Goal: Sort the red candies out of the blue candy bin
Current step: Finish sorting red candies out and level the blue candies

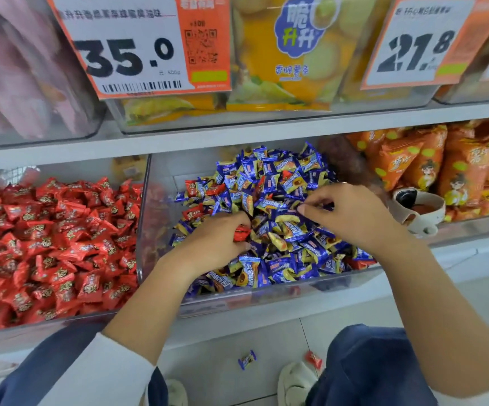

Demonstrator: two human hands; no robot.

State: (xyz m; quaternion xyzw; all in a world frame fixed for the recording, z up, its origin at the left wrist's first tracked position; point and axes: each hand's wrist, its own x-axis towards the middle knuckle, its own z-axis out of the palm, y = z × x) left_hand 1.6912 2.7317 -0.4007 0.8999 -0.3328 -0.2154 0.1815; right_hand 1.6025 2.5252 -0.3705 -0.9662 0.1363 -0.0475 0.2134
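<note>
Head view: red candy (242, 232) held in left hand (217, 244), mid blue bin (161, 200). Light, crinkly, slippery wrapper; best pinched by its twisted end. Right hand (351, 215) pinches into blue candies (284, 230). More reds (192, 213) near bin's left wall.

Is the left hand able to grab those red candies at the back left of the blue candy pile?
Probably yes. The red-wrapped candies lie on top of the pile in the clear plastic bin, uncovered. The left hand is just in front of them, though its fingers already hold one red candy.
</note>
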